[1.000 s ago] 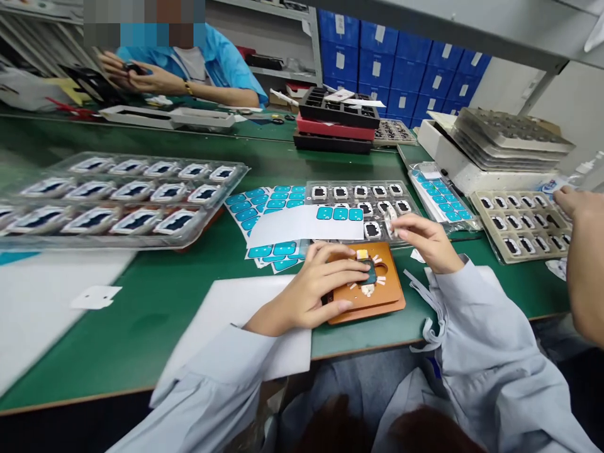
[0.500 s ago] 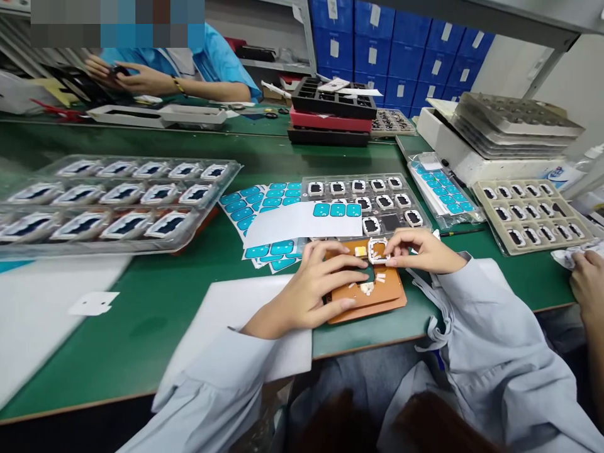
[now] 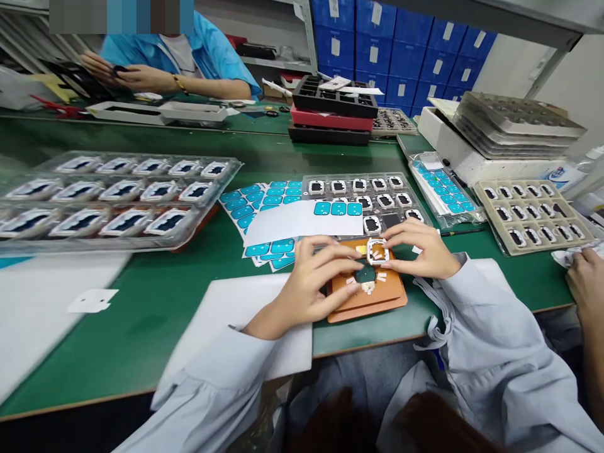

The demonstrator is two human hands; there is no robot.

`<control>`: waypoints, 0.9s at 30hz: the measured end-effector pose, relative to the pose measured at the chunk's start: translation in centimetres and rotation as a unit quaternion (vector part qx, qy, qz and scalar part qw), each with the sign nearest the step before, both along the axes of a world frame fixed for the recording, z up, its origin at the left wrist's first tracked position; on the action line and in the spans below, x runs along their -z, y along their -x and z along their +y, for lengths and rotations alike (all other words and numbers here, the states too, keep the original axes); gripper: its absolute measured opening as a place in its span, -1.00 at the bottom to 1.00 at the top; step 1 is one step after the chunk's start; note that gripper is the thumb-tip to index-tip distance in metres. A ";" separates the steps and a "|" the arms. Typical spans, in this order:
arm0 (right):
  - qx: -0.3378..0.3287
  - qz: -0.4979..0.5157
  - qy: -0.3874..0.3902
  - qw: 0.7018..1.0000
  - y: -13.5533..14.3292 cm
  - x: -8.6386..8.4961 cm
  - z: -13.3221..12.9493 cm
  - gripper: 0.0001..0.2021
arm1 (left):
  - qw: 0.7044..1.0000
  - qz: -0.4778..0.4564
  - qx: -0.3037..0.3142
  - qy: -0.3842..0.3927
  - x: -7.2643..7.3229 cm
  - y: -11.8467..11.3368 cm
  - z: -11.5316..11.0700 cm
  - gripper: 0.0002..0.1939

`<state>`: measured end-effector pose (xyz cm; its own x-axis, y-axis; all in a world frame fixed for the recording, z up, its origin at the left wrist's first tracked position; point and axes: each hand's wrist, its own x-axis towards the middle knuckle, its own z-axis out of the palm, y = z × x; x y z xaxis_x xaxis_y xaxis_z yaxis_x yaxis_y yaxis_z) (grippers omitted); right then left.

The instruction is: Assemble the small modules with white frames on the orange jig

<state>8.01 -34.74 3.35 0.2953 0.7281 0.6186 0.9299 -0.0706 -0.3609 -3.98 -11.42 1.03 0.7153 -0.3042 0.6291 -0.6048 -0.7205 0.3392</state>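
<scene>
A white square frame stands at the top of an orange block, with my right hand closed on its right side. My left hand lies over the block's left part, its fingers spread and the fingertips around a dark green piece. Small white strips and a cream-coloured bit lie on the block near this piece. A yellow piece is partly seen between my left fingers and the frame.
Clear trays of white frames stand at left and behind the block. Blue-green sticker sheets lie near. White foam is under my left forearm. A beige tray and another person's hand are at right. Someone in blue works opposite.
My left fingers have drawn back to the left, showing more of the dark green piece. The fingers of my right hand have shifted up along the white frame.
</scene>
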 end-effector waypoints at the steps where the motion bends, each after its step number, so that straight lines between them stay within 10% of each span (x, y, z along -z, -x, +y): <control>1: -0.005 -0.001 -0.007 1.000 0.3 0.0 0.2 -0.76 | 0.999 -0.014 -0.025 0.020 -0.1 0.0 -0.1 -0.81; 27: -0.041 0.003 0.018 0.999 1.5 1.0 1.2 -0.78 | 0.986 0.128 -0.046 0.092 1.0 -0.3 -0.1 -0.61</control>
